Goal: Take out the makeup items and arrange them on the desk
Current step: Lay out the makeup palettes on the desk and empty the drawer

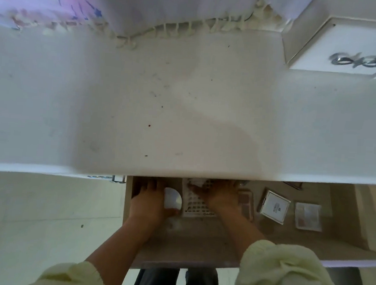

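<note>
Left hand [148, 200], right hand [220, 197], both extended forward, forearms bare
</note>
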`<action>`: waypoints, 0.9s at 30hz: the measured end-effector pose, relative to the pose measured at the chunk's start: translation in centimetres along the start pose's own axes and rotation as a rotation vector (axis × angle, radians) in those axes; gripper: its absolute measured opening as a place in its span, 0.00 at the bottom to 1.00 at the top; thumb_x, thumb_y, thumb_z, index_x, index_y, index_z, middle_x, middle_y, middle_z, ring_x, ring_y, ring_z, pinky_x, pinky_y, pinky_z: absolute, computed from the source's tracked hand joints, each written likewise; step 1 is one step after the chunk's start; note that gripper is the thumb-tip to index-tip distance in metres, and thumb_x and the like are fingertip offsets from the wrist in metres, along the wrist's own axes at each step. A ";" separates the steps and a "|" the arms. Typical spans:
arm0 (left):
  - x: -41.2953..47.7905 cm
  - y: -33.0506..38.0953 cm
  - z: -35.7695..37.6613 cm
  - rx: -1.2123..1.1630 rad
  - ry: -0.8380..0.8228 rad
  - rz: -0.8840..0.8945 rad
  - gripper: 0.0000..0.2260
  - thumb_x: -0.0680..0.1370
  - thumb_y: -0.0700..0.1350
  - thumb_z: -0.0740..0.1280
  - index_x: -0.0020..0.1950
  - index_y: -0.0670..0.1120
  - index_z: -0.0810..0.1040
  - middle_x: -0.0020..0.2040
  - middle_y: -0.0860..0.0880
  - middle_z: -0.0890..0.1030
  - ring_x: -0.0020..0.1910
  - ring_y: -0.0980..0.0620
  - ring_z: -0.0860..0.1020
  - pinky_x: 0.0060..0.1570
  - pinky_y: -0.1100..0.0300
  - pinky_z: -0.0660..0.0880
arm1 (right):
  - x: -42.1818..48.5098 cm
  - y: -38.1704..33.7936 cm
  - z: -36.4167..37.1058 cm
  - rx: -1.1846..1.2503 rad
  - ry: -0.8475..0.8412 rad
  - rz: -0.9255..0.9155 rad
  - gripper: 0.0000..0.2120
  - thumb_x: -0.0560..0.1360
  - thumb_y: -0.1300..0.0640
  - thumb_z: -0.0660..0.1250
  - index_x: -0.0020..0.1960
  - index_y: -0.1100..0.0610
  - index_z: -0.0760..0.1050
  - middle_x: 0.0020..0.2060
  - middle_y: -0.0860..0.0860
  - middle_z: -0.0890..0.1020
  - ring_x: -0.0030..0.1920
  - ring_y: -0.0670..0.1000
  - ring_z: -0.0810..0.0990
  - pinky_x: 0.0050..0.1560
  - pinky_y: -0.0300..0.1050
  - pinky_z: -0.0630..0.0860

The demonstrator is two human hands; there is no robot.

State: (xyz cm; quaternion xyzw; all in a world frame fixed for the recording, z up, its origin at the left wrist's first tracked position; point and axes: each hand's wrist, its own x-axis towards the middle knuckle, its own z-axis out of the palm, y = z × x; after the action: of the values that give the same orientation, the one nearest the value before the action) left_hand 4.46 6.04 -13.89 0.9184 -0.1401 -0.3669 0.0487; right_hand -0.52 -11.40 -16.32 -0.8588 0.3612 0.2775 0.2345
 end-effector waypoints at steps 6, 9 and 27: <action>0.1 -0.7 -0.9 0.006 0.016 0.068 0.41 0.69 0.65 0.70 0.74 0.50 0.58 0.71 0.48 0.63 0.67 0.47 0.70 0.57 0.54 0.74 | 0.5 -1.1 1.0 0.049 0.111 0.061 0.60 0.59 0.24 0.67 0.79 0.51 0.47 0.78 0.54 0.52 0.77 0.60 0.48 0.75 0.56 0.46; -0.4 -0.4 -0.4 0.008 0.021 0.067 0.41 0.71 0.65 0.68 0.74 0.47 0.55 0.71 0.46 0.65 0.66 0.46 0.70 0.56 0.55 0.74 | -1.0 -1.7 1.1 0.200 0.233 0.074 0.56 0.58 0.30 0.74 0.76 0.55 0.58 0.73 0.57 0.65 0.73 0.60 0.61 0.70 0.52 0.62; -5.7 -1.4 -7.5 -0.558 -0.194 -0.123 0.18 0.69 0.52 0.77 0.52 0.43 0.80 0.48 0.48 0.81 0.46 0.50 0.79 0.41 0.59 0.79 | -7.2 -0.3 -11.2 0.368 -0.714 -0.126 0.10 0.77 0.54 0.68 0.50 0.62 0.79 0.41 0.54 0.85 0.39 0.50 0.84 0.39 0.41 0.80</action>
State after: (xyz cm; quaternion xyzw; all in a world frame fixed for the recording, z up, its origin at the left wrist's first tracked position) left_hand 5.96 8.99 -4.97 0.8369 0.0180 -0.4795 0.2633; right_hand -1.02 -14.40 -3.41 -0.6726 0.2473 0.4740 0.5117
